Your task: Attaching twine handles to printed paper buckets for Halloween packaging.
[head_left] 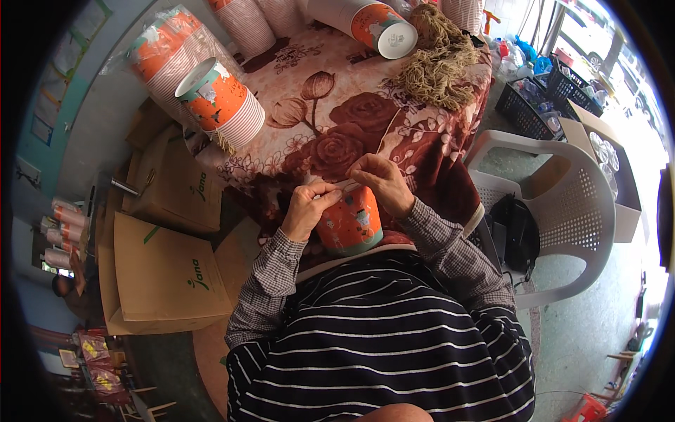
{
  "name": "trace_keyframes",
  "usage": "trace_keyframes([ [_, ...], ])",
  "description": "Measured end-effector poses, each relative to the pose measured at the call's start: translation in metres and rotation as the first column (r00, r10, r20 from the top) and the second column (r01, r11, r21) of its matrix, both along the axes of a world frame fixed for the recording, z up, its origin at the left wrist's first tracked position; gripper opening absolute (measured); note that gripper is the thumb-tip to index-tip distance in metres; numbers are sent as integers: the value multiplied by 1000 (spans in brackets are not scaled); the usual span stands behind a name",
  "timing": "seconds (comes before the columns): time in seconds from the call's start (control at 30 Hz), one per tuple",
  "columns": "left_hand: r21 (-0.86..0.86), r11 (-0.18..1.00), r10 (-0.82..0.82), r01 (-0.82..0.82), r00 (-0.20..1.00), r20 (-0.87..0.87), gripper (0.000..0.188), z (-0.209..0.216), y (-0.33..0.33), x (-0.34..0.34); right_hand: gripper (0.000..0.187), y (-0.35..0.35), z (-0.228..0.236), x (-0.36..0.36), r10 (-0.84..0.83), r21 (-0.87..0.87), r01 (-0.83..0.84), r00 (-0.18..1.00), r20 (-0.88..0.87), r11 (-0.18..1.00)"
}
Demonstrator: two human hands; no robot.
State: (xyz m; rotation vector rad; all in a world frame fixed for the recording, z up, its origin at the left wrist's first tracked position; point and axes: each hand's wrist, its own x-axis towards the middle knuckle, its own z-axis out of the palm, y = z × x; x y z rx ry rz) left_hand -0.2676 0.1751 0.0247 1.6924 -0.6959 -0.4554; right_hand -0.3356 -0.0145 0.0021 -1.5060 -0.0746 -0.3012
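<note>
An orange paper bucket with a green band sits on its side or tilted against my lap, at the table's near edge. My left hand is closed in a pinch at the bucket's upper rim, thumb against fingers. Just right of it, my right hand also pinches, its fingertips above the rim. What lies between the right fingertips is too small to make out. At the table's back right lies a tangled bundle of tan cord. A stack of matching buckets leans at the table's left side.
A flowered red-brown cloth covers the table. More buckets in plastic wrap stand at the far left, and a white-bottomed stack lies at the back. Cardboard boxes are on my left; a plastic chair with a black bag is right.
</note>
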Motion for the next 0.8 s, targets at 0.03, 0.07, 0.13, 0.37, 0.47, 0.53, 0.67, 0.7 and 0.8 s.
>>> trace_keyframes([
  [0.03,-1,1000,-3,3,1000,7,14,0,0,0,11,0,1,0,3,12,-3,1000,-8,1000],
  [0.07,-1,1000,-3,3,1000,8,14,1,0,0,11,-1,2,0,3,11,-3,1000,-8,1000],
  [0.13,-7,1000,3,-3,999,-47,13,1,0,-2,14,-2,5,0,53,29,-53,999,0,998],
  [0.37,-91,995,35,-49,987,-156,13,0,1,-4,17,-19,10,1,205,-308,-189,979,19,932],
  [0.47,-92,995,34,-47,990,-135,14,-2,1,-2,15,-15,19,-1,207,-421,-201,978,-31,885],
  [0.53,-118,993,9,-26,990,-144,14,0,2,-2,16,-13,18,0,174,-346,-172,984,-27,922],
  [0.67,-173,985,-19,-25,968,-249,14,11,-1,-4,15,-10,26,0,163,-384,-128,985,60,914],
  [0.7,-177,984,-3,-36,976,-217,15,12,-2,-5,15,-9,27,2,136,-424,-82,986,100,902],
  [0.8,-161,986,25,-48,989,-145,15,3,-1,0,13,-4,39,2,97,-510,-3,983,157,860],
])
